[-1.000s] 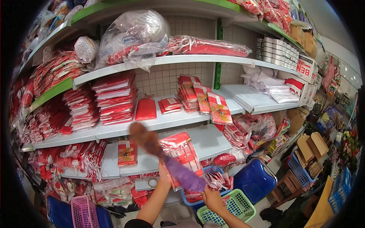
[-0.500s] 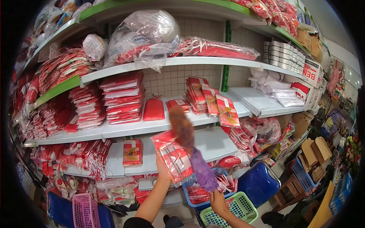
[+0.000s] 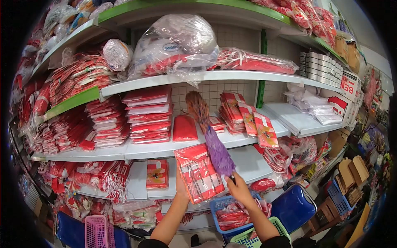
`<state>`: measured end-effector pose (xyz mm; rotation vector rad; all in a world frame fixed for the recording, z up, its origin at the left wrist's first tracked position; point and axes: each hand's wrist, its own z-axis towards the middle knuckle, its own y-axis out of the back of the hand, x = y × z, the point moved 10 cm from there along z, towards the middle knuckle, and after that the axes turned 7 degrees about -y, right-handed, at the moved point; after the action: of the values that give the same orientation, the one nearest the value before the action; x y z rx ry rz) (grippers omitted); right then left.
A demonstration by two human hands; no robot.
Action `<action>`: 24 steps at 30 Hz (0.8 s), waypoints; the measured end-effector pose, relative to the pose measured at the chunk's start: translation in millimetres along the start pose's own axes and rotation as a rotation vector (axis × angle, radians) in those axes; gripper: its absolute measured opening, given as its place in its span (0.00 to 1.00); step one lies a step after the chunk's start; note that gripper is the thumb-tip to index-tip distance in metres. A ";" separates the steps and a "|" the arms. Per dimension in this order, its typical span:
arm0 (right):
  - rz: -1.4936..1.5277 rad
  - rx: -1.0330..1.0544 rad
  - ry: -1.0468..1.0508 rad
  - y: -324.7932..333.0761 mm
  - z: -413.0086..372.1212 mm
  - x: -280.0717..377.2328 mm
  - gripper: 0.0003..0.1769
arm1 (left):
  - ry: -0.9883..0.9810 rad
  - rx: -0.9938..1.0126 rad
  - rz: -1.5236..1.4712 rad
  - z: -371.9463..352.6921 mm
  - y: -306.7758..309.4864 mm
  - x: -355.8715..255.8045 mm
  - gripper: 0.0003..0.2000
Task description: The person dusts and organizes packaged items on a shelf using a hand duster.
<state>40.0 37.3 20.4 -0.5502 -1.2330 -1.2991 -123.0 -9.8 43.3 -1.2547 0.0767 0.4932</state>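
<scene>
A plastic-wrapped packet of red and white cloth (image 3: 199, 173) is in my left hand (image 3: 181, 188), held upright by its left edge in front of the lower shelf. My right hand (image 3: 237, 189) is closed around the handle of a feather duster (image 3: 219, 153). Purple near the grip and brown at its tip, the duster slants up to the left, past the packet's right edge. Its tip overlaps the back wall above a flat red packet (image 3: 185, 128) on the middle shelf. Another red packet (image 3: 157, 173) lies on the lower shelf, left of my left hand.
Stacks of red and white packets (image 3: 148, 113) fill the middle shelf (image 3: 140, 149) on the left; more packets (image 3: 266, 130) overhang its edge at right. Below stand a blue basket (image 3: 215, 211), a green basket (image 3: 275, 225), a pink basket (image 3: 97, 231) and a blue stool (image 3: 293, 208).
My right hand has moved up, lifting the duster towards the middle shelf; it was blurred across the packet before. My left hand still holds the packet. The whole view has shifted slightly.
</scene>
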 end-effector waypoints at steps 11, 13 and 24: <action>0.732 0.441 -0.371 -82.7 131.4 38.1 0.05 | -0.025 -0.077 0.021 16.8 43.0 -45.3 0.30; 0.687 0.408 -0.333 -80.8 135.9 40.7 0.07 | -0.020 -0.073 0.021 18.3 46.4 -47.3 0.30; 0.668 -0.004 -0.280 -46.7 48.9 -47.6 0.12 | -0.011 -0.110 -0.034 -3.9 55.1 -13.9 0.31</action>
<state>-11.5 87.2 -20.7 -1.0668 -1.1262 -0.6718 -156.5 -5.6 -2.6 -1.3589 0.0189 0.4797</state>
